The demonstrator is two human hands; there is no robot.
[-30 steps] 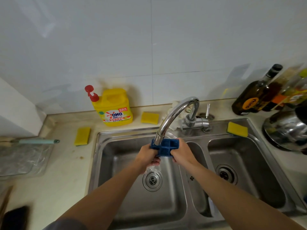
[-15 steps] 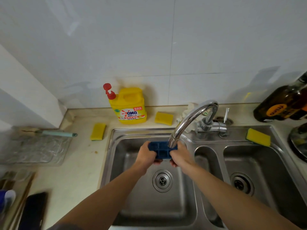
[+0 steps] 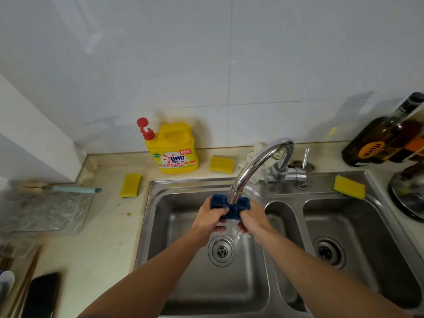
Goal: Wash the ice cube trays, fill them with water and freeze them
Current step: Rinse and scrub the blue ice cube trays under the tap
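I'm holding the blue ice tray (image 3: 243,204) by its two ends, left hand (image 3: 206,220) and right hand (image 3: 253,219) each curled round a side, right under the tap (image 3: 257,166) over the left basin of the sink (image 3: 165,237). Water seems to run off below it, so I judge this is the rinse. Next I'd level the tray so its cells fill evenly. On the pale counter (image 3: 91,249), against white wall tiles, stand a yellow detergent bottle (image 3: 174,150) and sponges (image 3: 130,184).
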